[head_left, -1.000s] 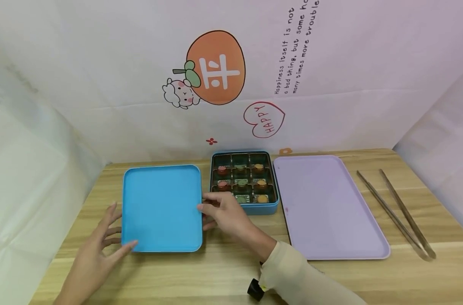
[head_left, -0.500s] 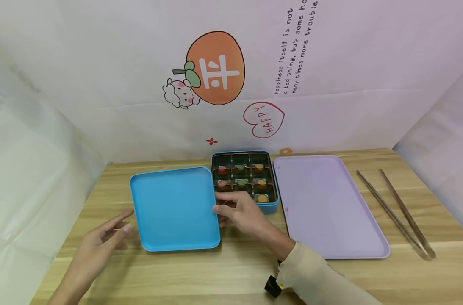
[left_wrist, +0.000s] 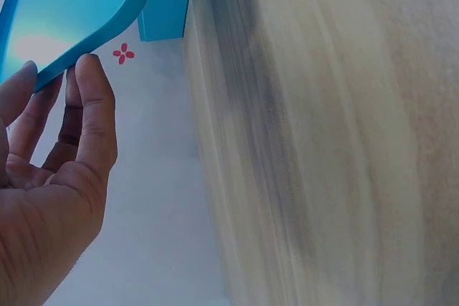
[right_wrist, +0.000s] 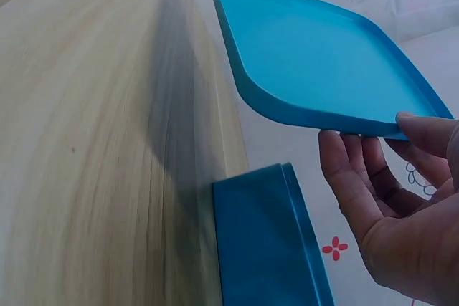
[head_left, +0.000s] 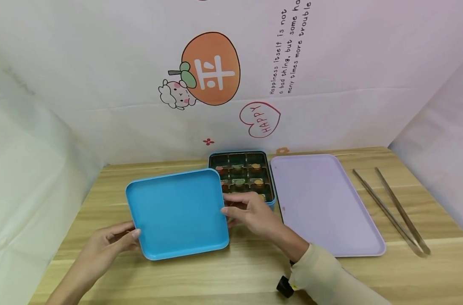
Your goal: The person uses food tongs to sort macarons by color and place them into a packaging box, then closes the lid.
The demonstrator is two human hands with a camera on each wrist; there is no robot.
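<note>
A square blue tin lid (head_left: 179,214), its hollow side facing up toward the head camera, is held tilted above the table. My left hand (head_left: 111,245) pinches its left edge, thumb on the rim and fingers beneath. On the opposite edge, my right hand (head_left: 250,214) pinches the lid the same way; both grips show again in the right wrist view, where the lid (right_wrist: 323,55) hangs clear of the wood. Behind it stands a blue tin box (head_left: 270,186) with a dark divided insert holding small red, green and yellow pieces. The lid and right hand hide the box's front left part.
To the right of the box lies a pale purple tray (head_left: 326,207). Metal tongs (head_left: 400,212) rest spread on the wooden table (head_left: 201,279) at the far right. A white printed cloth (head_left: 132,76) hangs behind the table and along its sides.
The lid has moved right and tilted, now covering part of the box. The left hand let go of its edge, then took hold again; the right hand kept its grip and travelled right.
</note>
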